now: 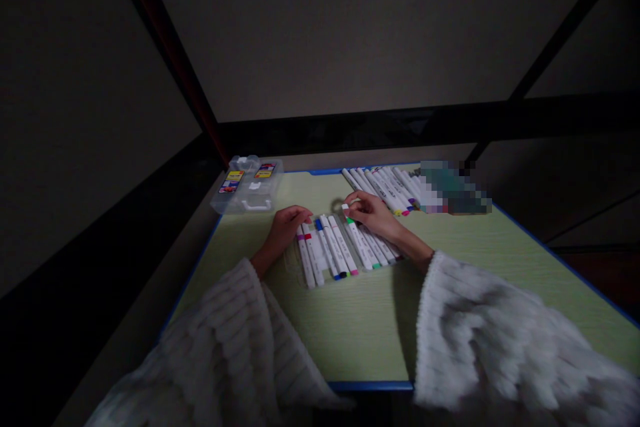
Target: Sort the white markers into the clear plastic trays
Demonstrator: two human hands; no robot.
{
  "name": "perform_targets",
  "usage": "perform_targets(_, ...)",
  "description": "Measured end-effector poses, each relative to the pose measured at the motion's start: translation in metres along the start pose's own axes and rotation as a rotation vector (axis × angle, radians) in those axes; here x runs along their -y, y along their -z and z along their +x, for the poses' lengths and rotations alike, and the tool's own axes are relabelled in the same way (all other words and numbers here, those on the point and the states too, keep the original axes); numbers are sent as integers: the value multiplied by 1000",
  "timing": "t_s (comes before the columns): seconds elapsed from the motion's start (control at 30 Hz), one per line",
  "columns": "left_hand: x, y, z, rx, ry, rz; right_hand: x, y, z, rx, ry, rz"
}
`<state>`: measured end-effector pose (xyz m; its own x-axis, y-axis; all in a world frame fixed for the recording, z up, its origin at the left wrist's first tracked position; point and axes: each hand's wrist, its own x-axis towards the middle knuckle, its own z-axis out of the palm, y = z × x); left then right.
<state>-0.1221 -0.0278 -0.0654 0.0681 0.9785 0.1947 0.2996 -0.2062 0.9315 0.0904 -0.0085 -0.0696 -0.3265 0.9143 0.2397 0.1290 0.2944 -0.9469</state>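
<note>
Several white markers with coloured ends lie in a clear plastic case at the middle of the table. My left hand rests at the case's upper left edge, beside the markers with purple and red bands; its fingers are together, and what they hold, if anything, is too small to tell. Over the right part of the case, my right hand pinches the upper end of a white marker with a green band. That hand partly covers the other markers there.
More white markers lie in a row at the back of the green table. A closed-looking clear box with labels stands back left. A blurred-out item lies back right. A wall rises behind.
</note>
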Motion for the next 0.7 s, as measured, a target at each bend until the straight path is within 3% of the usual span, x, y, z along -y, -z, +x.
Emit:
perform_targets(0.2,1,0,1,-3,-2,-4,13,-6,-1,-151,-6,335)
perform_targets(0.37,3,0,3,-2,-3,-17,29,-15,-2,-277,34,393)
perform_targets(0.7,2,0,3,16,-21,-3,30,-43,-12,-223,52,432)
